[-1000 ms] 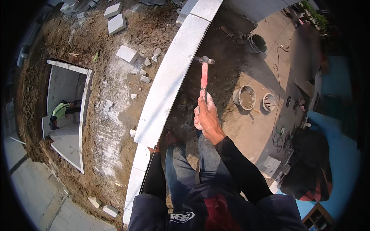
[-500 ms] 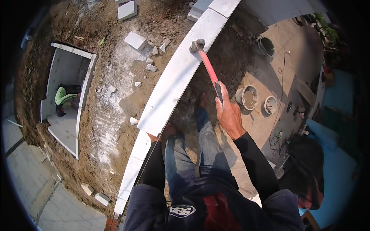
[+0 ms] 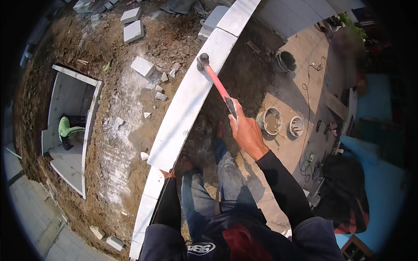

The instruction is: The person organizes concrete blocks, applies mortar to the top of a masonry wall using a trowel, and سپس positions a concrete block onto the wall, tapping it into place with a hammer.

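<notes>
My right hand [image 3: 247, 134] is wrapped round the grip of a rubber mallet [image 3: 216, 82] with a dark head and a red handle. The mallet's head is at the top face of a long white block [image 3: 185, 104] in a low, curving wall, and I cannot tell whether it touches. My left hand [image 3: 168, 174] is at the block's near end, where the wall steps down to a lower course [image 3: 152, 185]. Its fingers are hidden behind the block. A thin string line runs along the wall beside my left forearm.
Buckets [image 3: 271, 121] and a cable [image 3: 308, 87] are on the paved floor to the right. Left of the wall, loose white blocks [image 3: 143, 66] and rubble lie on soil. Further left, a person in a green top [image 3: 65, 127] is inside a block-walled pit [image 3: 90, 130].
The view has shifted a little, so the wall and the things around it sit differently in the picture. The mallet's head stays at the block's top, and my right hand still grips it.
</notes>
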Action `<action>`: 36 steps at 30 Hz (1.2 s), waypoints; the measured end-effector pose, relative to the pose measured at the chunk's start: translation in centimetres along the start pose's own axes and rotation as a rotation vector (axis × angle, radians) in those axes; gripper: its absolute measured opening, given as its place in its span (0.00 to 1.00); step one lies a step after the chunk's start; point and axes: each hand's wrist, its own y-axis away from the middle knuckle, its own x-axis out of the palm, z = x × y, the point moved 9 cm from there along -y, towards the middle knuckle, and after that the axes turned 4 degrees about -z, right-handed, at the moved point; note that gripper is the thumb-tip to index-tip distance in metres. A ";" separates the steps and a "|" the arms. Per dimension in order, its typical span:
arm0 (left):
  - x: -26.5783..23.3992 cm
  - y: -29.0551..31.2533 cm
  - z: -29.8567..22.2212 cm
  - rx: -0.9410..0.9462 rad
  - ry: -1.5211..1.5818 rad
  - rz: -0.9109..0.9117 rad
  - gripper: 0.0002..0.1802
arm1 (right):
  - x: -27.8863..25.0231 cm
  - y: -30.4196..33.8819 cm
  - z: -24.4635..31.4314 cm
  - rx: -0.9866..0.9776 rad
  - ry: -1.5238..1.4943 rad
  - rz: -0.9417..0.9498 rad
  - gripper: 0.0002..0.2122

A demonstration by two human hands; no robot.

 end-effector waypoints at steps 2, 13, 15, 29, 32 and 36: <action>-1.5 1.2 -2.7 0.006 0.034 -0.031 0.53 | 0.0 -0.8 0.9 -0.024 -0.035 0.008 0.29; 0.6 12.5 -30.5 0.710 -0.142 -0.274 0.65 | -1.1 -0.8 -0.9 0.048 -0.016 0.052 0.28; -1.4 10.0 -25.8 0.628 -0.140 -0.364 0.58 | -0.9 -1.1 1.4 0.015 -0.088 0.083 0.27; 0.7 10.0 -25.2 0.469 -0.008 -0.195 0.43 | -3.3 -3.9 -1.1 -0.022 -0.052 -0.063 0.26; 0.1 9.3 -25.4 0.580 -0.158 -0.268 0.48 | -4.8 -3.9 0.4 -0.070 -0.105 -0.042 0.26; 3.0 11.0 -26.2 0.475 0.012 -0.146 0.40 | -4.9 -1.1 -0.4 -0.072 -0.035 -0.118 0.26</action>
